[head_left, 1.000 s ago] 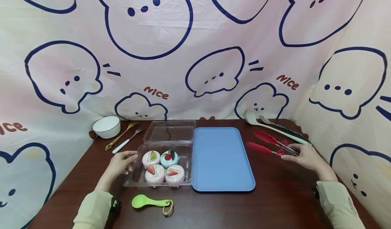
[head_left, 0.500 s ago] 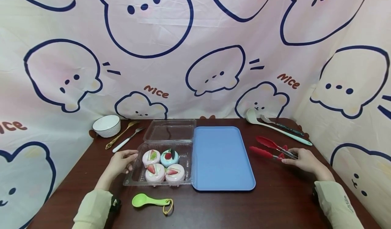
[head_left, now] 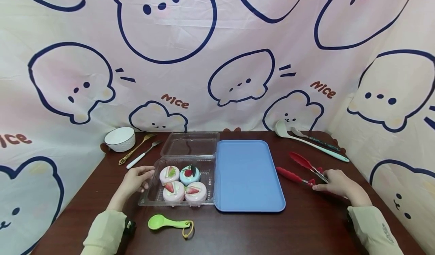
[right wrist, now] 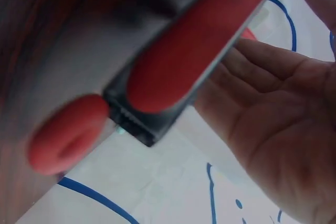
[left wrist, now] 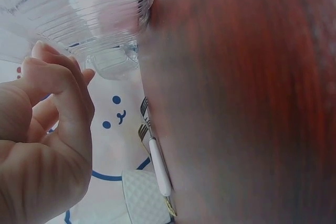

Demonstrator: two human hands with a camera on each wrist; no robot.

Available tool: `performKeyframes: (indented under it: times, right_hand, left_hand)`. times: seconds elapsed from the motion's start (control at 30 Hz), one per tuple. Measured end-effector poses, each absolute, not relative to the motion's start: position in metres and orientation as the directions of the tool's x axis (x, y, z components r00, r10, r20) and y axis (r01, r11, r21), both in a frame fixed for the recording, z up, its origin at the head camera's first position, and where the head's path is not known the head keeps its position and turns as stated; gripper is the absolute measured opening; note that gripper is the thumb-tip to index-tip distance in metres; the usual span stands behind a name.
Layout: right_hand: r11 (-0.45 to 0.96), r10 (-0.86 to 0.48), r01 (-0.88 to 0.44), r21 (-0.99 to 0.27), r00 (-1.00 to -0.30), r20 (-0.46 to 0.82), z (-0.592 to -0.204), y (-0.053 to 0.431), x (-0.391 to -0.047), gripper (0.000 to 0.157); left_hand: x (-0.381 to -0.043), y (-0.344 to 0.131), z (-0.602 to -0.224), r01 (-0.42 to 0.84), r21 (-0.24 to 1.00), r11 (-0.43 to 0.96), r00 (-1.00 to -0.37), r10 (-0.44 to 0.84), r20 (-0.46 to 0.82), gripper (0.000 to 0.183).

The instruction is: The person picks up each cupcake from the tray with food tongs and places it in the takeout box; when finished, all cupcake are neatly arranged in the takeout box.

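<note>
My left hand (head_left: 134, 181) is at the left rim of an open clear plastic container (head_left: 209, 175), thumb and fingers pinching its edge. Several small cakes sit inside: pink ones topped with strawberry, such as the cake (head_left: 174, 192), and a blue cake (head_left: 189, 175) with a cherry-like topping. Over the table's right side, my right hand (head_left: 336, 185) grips red-tipped metal tongs (head_left: 293, 175), whose arms are spread apart and point left toward the blue tray (head_left: 249, 175). In the right wrist view the tongs' red handle (right wrist: 184, 51) crosses in front of the palm.
A green measuring spoon (head_left: 170, 223) lies in front of the container. At back left are a white bowl (head_left: 120, 139), a gold utensil (head_left: 136, 149) and a white-handled fork (head_left: 142, 155). A ladle (head_left: 312, 143) and a dark-handled utensil (head_left: 317, 138) lie at back right.
The tongs have shifted slightly right and down with my right hand, and their tips have spread wider apart. My left hand keeps its place at the container.
</note>
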State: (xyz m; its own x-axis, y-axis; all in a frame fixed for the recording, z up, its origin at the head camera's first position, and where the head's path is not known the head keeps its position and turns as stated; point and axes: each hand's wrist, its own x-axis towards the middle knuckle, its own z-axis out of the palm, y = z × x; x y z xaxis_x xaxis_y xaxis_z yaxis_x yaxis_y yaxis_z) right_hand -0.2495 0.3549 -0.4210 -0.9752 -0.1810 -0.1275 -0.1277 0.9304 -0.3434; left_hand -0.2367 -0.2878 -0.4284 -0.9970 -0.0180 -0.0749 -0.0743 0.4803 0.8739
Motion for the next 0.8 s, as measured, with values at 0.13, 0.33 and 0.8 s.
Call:
performKeyframes:
  times: [0.13,0.33,0.8]
  right_hand:
    - [0.943,-0.135,-0.076,-0.325,-0.977,-0.165,-0.4200,0.3512,-0.2451,0.051]
    - [0.953,-0.106,-0.048,-0.298,-0.978,-0.182,-0.4190,0.3473,-0.2423,0.055]
    - [0.941,-0.069,0.004,-0.339,-0.977,-0.203,-0.4141,0.3474,-0.2387,0.060]
  left_hand:
    - [-0.2369,-0.2876,-0.4286,-0.074,0.873,0.482,-0.997,-0.017,-0.075,0.040]
    - [-0.2383,-0.2875,-0.4289,-0.074,0.869,0.489,-0.997,-0.020,-0.074,0.038]
    - [-0.2384,-0.2893,-0.4312,-0.071,0.867,0.492,-0.997,-0.020,-0.071,0.038]
